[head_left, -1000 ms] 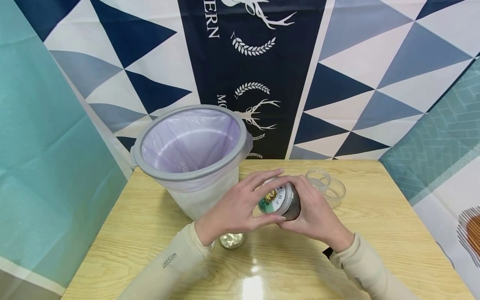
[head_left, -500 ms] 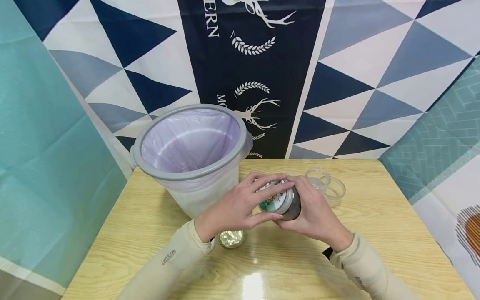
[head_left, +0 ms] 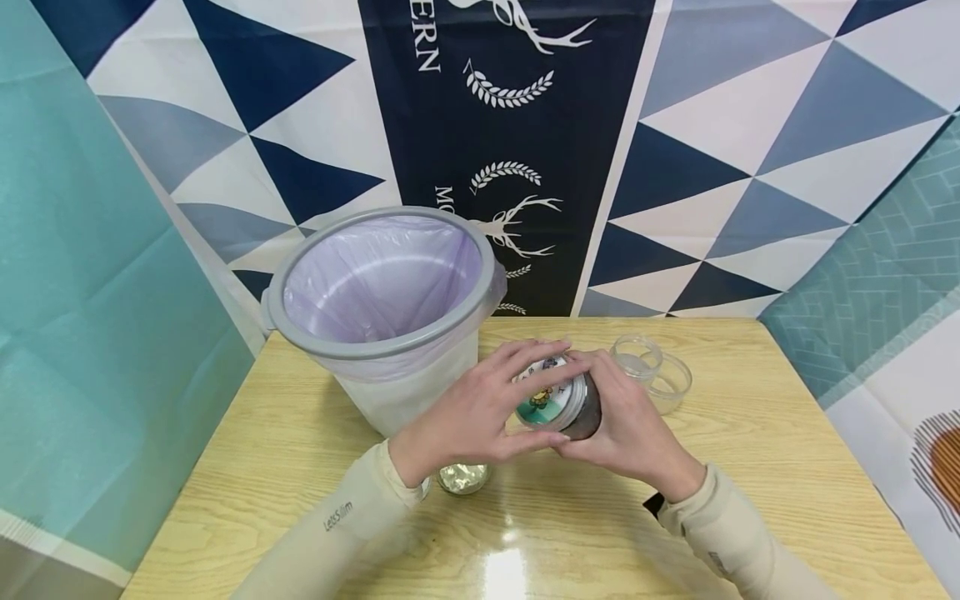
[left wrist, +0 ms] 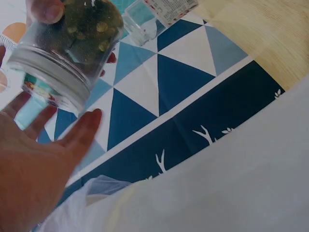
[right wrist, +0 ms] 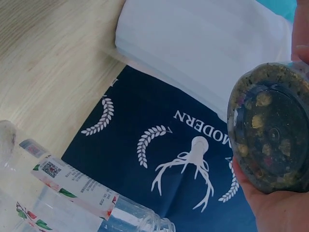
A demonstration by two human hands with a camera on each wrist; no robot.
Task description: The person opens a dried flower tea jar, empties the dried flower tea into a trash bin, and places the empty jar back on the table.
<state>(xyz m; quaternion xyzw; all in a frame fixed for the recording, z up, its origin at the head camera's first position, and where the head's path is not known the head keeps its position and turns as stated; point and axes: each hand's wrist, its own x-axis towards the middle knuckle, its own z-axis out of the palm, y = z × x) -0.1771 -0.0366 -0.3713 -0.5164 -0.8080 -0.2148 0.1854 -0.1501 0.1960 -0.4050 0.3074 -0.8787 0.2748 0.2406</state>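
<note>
Both hands hold one clear jar [head_left: 591, 413], raised over the table and tipped with its top towards the left. My right hand [head_left: 630, 427] grips the jar's body. My left hand [head_left: 472, 421] has its fingers and thumb spread round the lid [head_left: 544, 408], which carries a white and green picture label. Dark, mixed dried pieces show through the jar wall in the left wrist view and through its base [right wrist: 275, 135] in the right wrist view.
A bin [head_left: 390, 350] with a grey rim and purple liner stands at the back left. Two clear labelled containers, one a bottle [right wrist: 77, 183], stand behind my right hand. A glass of shiny gold-coloured contents [head_left: 462, 478] sits below my left wrist on the wooden table [head_left: 720, 500].
The label on the lid has turned, its green part shifting to the right. My left fingers have shifted over the lid, while my right hand and the jar body stay in place.
</note>
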